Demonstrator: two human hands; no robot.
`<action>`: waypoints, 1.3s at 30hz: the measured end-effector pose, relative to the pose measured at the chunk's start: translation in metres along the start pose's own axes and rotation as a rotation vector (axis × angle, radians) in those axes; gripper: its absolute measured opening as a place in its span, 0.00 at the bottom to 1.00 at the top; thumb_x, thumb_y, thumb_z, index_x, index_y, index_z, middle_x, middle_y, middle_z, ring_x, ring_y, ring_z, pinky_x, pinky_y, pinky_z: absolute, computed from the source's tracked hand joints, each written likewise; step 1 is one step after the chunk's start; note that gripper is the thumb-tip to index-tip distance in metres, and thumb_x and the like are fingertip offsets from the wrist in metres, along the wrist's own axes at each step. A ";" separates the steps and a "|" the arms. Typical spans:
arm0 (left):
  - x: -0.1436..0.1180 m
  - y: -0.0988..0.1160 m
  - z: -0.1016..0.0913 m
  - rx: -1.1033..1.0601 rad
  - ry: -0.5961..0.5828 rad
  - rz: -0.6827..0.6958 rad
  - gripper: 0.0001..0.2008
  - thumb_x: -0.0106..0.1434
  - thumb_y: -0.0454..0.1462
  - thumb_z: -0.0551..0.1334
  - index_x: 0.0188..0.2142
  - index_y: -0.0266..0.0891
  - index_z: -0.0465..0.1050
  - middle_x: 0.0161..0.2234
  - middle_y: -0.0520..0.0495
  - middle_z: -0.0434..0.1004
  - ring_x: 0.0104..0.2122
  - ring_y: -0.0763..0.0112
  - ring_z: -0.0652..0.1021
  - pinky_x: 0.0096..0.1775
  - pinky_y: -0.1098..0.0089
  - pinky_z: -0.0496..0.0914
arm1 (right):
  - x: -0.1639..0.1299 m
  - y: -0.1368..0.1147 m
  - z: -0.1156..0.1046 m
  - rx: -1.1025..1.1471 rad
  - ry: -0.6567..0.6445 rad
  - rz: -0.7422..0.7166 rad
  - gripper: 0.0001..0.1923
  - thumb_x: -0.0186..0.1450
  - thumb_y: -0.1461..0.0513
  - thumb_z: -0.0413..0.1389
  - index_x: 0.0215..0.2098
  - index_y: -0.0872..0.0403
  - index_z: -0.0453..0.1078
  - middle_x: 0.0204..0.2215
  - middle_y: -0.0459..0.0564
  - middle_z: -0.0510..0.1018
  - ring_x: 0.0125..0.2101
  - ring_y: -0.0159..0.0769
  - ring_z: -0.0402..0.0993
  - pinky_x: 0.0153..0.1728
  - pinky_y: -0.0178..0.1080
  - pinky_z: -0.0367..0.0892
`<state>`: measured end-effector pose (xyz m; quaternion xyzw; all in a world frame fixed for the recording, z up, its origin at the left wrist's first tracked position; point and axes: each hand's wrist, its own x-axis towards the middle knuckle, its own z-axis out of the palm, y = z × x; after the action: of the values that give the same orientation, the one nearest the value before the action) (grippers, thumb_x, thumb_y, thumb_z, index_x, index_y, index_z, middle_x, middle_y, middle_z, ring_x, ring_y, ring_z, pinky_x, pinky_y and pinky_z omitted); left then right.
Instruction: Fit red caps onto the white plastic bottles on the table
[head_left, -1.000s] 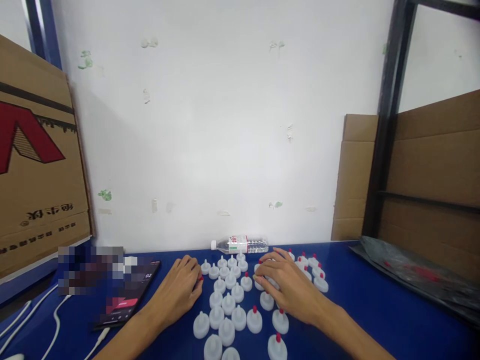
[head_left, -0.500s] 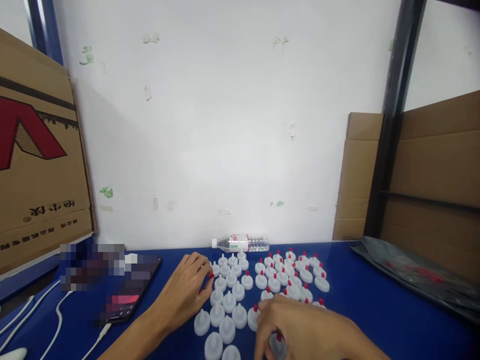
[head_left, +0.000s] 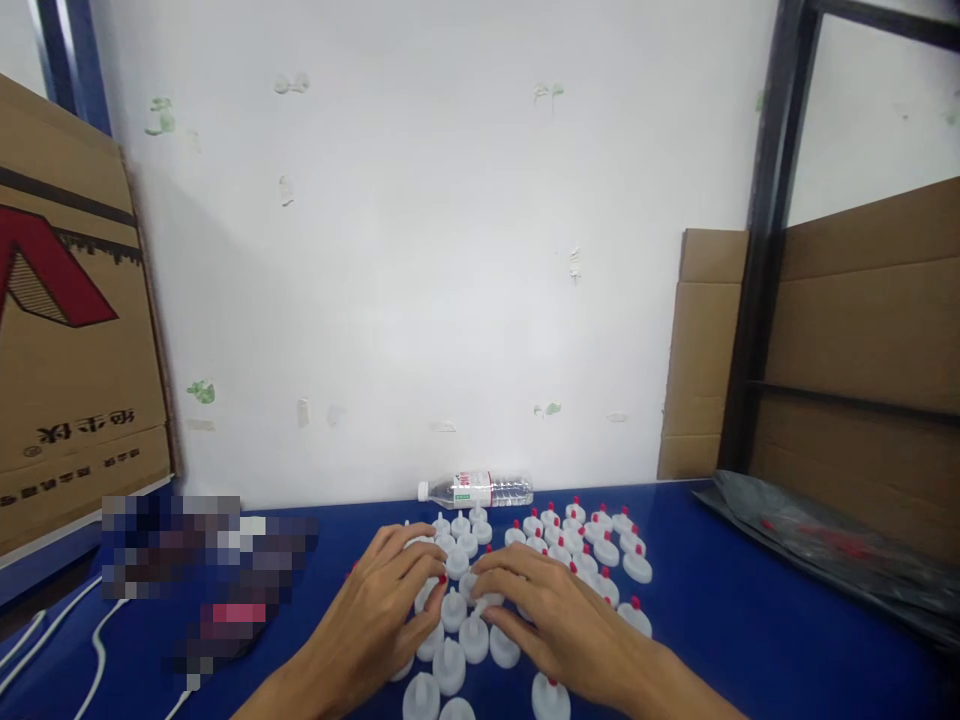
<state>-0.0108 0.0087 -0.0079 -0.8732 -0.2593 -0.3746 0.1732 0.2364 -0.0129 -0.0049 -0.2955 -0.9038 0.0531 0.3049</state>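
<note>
Resting open-fingered, left hand [head_left: 386,605] and right hand [head_left: 551,620] cover white caps [head_left: 457,610] beneath.

- A clear plastic water bottle [head_left: 477,490] with a white cap lies on its side against the white wall [head_left: 450,250].
- A brown cardboard box [head_left: 71,350] with a red print stands on the left.
- White cables [head_left: 97,655] trail over the blue table [head_left: 750,620].
- A dark grey plastic bag [head_left: 825,555] lies on the right.
- Plain cardboard sheets [head_left: 862,330] lean behind a black metal frame [head_left: 765,230].
</note>
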 end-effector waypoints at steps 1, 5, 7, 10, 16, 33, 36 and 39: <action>0.001 0.003 0.000 0.000 0.010 0.010 0.08 0.68 0.28 0.58 0.41 0.42 0.70 0.38 0.48 0.81 0.51 0.58 0.76 0.50 0.58 0.70 | 0.000 0.000 0.001 -0.009 0.028 -0.009 0.10 0.73 0.64 0.55 0.52 0.48 0.70 0.52 0.49 0.77 0.51 0.38 0.74 0.54 0.39 0.69; 0.005 0.015 -0.003 -0.002 0.013 0.044 0.07 0.69 0.29 0.57 0.39 0.42 0.69 0.33 0.49 0.79 0.44 0.60 0.79 0.46 0.60 0.72 | 0.001 -0.001 0.003 -0.048 0.083 -0.007 0.10 0.72 0.64 0.58 0.51 0.48 0.70 0.49 0.49 0.78 0.49 0.40 0.75 0.50 0.40 0.70; 0.007 0.020 -0.005 -0.010 0.016 0.069 0.07 0.69 0.28 0.57 0.38 0.42 0.68 0.32 0.49 0.79 0.41 0.62 0.78 0.44 0.62 0.72 | 0.001 -0.003 0.005 -0.059 0.098 -0.014 0.13 0.70 0.60 0.62 0.51 0.47 0.69 0.47 0.49 0.79 0.46 0.41 0.76 0.48 0.42 0.71; 0.008 0.023 -0.006 -0.008 0.027 0.098 0.08 0.70 0.27 0.56 0.37 0.41 0.67 0.32 0.50 0.78 0.38 0.63 0.77 0.42 0.63 0.71 | 0.001 -0.005 0.008 -0.058 0.124 -0.022 0.19 0.65 0.55 0.66 0.51 0.47 0.68 0.44 0.48 0.79 0.43 0.43 0.77 0.45 0.42 0.71; 0.003 0.020 -0.002 -0.022 0.024 0.131 0.06 0.73 0.30 0.56 0.40 0.40 0.69 0.32 0.50 0.79 0.35 0.66 0.78 0.41 0.63 0.69 | 0.000 -0.006 0.011 -0.031 0.125 0.074 0.22 0.64 0.61 0.68 0.53 0.47 0.66 0.43 0.47 0.75 0.39 0.40 0.77 0.39 0.38 0.71; 0.003 0.025 -0.002 0.003 0.091 0.187 0.05 0.73 0.31 0.58 0.44 0.36 0.73 0.33 0.48 0.79 0.34 0.66 0.74 0.36 0.65 0.67 | -0.001 -0.004 0.019 -0.137 0.164 -0.037 0.44 0.59 0.66 0.71 0.67 0.48 0.57 0.38 0.47 0.80 0.42 0.42 0.76 0.43 0.39 0.74; 0.003 0.024 -0.004 -0.019 0.091 0.192 0.05 0.72 0.30 0.59 0.43 0.35 0.74 0.33 0.48 0.79 0.35 0.65 0.72 0.36 0.66 0.66 | 0.000 -0.006 0.019 -0.231 0.174 -0.099 0.44 0.61 0.65 0.70 0.69 0.50 0.54 0.40 0.50 0.81 0.43 0.44 0.76 0.44 0.40 0.75; 0.000 0.022 -0.005 -0.038 0.062 0.179 0.10 0.74 0.30 0.55 0.41 0.37 0.74 0.34 0.47 0.78 0.34 0.66 0.72 0.35 0.65 0.65 | 0.001 -0.009 0.019 -0.304 0.187 -0.176 0.41 0.64 0.63 0.68 0.69 0.50 0.54 0.40 0.50 0.81 0.40 0.42 0.76 0.43 0.41 0.74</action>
<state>-0.0007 -0.0111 -0.0066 -0.8839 -0.1679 -0.3893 0.1975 0.2206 -0.0180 -0.0173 -0.2618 -0.8914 -0.1387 0.3430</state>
